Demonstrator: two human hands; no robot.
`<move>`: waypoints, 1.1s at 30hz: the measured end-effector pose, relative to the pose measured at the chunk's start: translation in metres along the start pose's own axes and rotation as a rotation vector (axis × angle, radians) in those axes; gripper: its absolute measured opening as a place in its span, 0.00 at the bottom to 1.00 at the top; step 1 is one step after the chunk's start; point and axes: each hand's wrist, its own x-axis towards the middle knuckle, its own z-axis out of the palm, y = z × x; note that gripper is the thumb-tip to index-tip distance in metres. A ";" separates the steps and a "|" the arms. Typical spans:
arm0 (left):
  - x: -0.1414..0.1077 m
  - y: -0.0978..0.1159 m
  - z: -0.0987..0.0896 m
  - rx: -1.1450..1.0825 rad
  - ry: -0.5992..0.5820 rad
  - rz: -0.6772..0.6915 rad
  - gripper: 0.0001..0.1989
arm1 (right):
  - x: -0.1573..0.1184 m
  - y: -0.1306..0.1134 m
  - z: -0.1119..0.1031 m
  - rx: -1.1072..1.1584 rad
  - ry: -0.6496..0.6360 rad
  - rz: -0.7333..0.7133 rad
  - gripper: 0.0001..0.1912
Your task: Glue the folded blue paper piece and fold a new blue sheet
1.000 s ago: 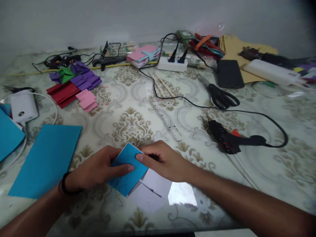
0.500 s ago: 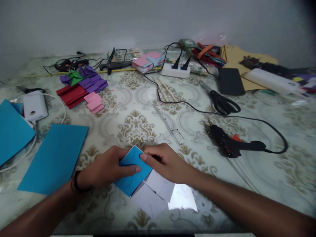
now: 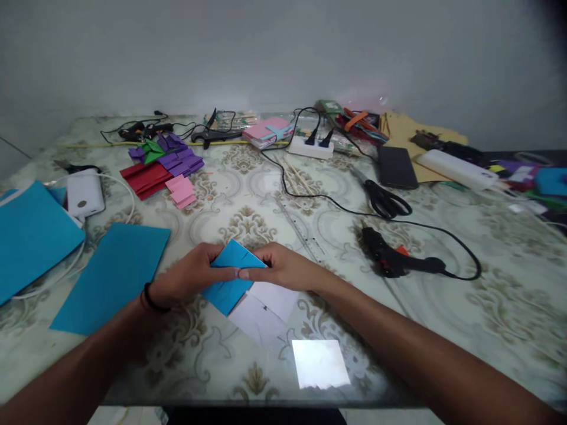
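Taking the creased blue paper (image 3: 224,292) as the dial's centre, over the near part of the worktop (image 3: 509,319), the left hand (image 3: 192,271) at nine o'clock and right hand (image 3: 287,267) at three both grip it. Their thumbs meet on top, probably to press the layers evenly. White paper (image 3: 263,316) shows at four; whether it is attached is unclear. Scissors (image 3: 383,198) at two and a glue gun (image 3: 385,254) at three likely lie there for easy reach.
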 end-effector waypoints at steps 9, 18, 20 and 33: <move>0.003 -0.008 -0.006 -0.198 -0.025 0.027 0.16 | -0.002 0.003 0.006 0.056 0.122 -0.087 0.31; 0.004 -0.008 -0.002 -0.088 -0.028 0.013 0.20 | -0.005 0.002 0.008 -0.022 0.151 -0.075 0.31; 0.003 -0.008 -0.002 -0.052 -0.032 0.031 0.20 | -0.005 0.002 0.008 -0.033 0.147 -0.064 0.31; 0.002 -0.005 0.003 0.132 0.009 0.123 0.21 | -0.005 0.001 0.010 -0.079 0.170 -0.085 0.26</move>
